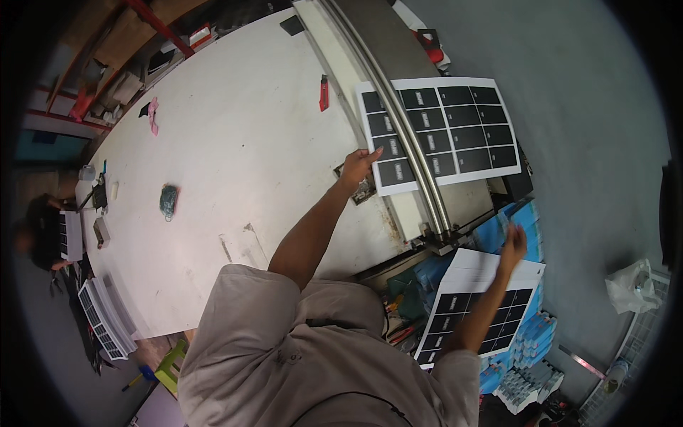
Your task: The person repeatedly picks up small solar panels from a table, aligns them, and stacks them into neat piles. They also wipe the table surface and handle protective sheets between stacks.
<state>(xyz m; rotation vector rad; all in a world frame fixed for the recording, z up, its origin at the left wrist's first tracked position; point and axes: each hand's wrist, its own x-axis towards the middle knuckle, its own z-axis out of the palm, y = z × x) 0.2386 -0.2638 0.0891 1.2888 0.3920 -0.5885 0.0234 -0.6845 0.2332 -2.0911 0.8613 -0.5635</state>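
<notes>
My left hand [359, 168] pinches the left edge of a white printed sheet [478, 173] bearing rows of black rectangles. The sheet passes beneath the paired long metal bars [409, 139] of a flat machine and reaches out on its right side. My right hand [514, 248] is raised over the top end of a stack of similar printed sheets [466, 263] at the lower right. Its fingers are small and smeared, so whether they hold anything is unclear. My right forearm covers part of that stack.
A red cutter knife [324, 93] lies on the large white table [235, 149], as does a dark wrapped bundle [168, 201]. Blue-and-white packs [533, 334] are piled beside the stack. Another person [46, 235] holds printed sheets at the far left. A green stool [169, 366] stands below.
</notes>
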